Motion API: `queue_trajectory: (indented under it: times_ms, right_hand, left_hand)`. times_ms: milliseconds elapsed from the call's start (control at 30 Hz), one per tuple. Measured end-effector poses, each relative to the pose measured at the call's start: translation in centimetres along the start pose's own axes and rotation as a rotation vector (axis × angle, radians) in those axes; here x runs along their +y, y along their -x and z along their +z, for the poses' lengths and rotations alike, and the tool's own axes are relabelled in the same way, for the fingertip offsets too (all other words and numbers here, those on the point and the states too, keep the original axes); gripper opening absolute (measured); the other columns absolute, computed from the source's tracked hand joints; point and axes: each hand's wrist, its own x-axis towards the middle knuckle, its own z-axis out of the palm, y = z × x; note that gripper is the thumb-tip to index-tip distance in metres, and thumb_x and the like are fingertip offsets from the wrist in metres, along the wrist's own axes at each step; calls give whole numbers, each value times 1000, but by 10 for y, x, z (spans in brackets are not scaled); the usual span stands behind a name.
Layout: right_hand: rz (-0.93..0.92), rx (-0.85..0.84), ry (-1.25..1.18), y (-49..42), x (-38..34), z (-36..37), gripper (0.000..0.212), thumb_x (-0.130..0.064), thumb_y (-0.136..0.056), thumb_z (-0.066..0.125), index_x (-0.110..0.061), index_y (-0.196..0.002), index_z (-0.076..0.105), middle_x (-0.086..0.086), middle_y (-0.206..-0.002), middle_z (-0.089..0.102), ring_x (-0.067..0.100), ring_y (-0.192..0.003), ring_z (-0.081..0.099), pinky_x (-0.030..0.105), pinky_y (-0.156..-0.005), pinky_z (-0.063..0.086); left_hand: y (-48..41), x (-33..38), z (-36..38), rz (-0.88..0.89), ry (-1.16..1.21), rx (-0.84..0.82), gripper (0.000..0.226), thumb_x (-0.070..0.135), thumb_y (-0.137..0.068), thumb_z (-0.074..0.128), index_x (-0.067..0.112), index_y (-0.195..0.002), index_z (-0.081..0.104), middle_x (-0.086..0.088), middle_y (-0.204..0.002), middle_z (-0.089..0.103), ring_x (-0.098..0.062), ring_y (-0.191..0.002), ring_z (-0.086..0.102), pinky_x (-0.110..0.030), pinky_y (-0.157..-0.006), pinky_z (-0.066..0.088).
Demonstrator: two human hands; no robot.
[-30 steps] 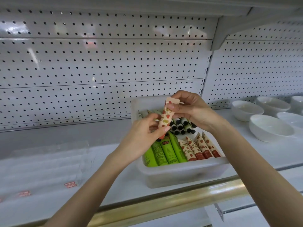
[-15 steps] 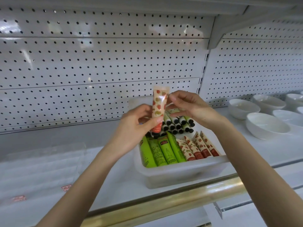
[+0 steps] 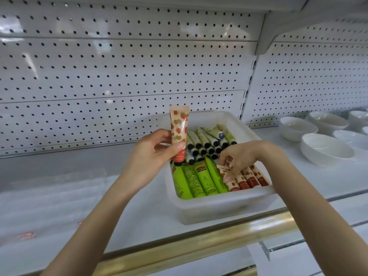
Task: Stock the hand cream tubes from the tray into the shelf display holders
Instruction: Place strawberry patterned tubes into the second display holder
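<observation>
Over tray (image 3: 219,208) | left hand (image 3: 151,156) grips strawberry tube (image 3: 178,126) upright | right hand (image 3: 241,156) pinching another tube (image 3: 227,168)

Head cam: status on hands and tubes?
Left hand holds strawberry tube upright, cap down. Right hand in tray, fingers on another strawberry tube. Clear display holders at left unobstructed.

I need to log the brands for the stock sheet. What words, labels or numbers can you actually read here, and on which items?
Nothing reads in full.
Strawberry tube in the left hand: white letters on its red band, half hidden by the thumb and blurred.
Green tubes in the tray: small print and a red badge, too small to read.
Strawberry tubes by the right hand: red-band lettering, blurred.
Red stickers on the clear holder: unreadable.
</observation>
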Motion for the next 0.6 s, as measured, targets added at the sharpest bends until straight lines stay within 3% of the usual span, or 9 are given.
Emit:
queue_trajectory:
  times_ms: [167,267,333,433,600]
  right_hand:
    - [-127,46,-103,-1,0,2,46,-39,-69,79,-29,-101,47,-7,-104,51,12,-92,51,23,-67,40]
    - [-271,76,-211,-1,-3,2,37,-36,-69,80,-32,-88,49,-8,-91,55,8,-80,52,22,-67,39]
    - [-343,14,-304,-1,-5,2,32,-27,-72,79,-26,-90,52,-6,-81,57,9,-71,52,22,-65,40]
    - [-367,-108,-405,1,-5,3,30,-12,-75,77,-13,-94,54,4,-80,62,19,-74,59,26,-67,46]
    - [-334,-210,-462,7,-2,1,24,-2,-78,72,-15,-90,56,4,-86,68,18,-83,66,28,-70,57]
  left_hand:
    - [2,-2,-3,-10,59,30,24,22,-77,66,10,-98,65,-2,-95,70,-8,-81,67,-23,-73,56]
    - [2,-3,-5,-19,73,58,21,17,-80,66,7,-99,65,-4,-95,70,-13,-81,68,-24,-74,57]
    - [3,-3,-7,-24,81,66,23,19,-78,66,8,-98,65,-5,-95,70,-15,-82,68,-25,-75,57]
    - [4,-3,-8,-26,86,66,33,27,-73,65,7,-99,65,-3,-93,70,-15,-82,68,-27,-76,57]
    - [6,-3,-10,-44,101,85,24,17,-80,65,5,-101,64,-3,-93,70,-14,-81,68,-27,-76,57]
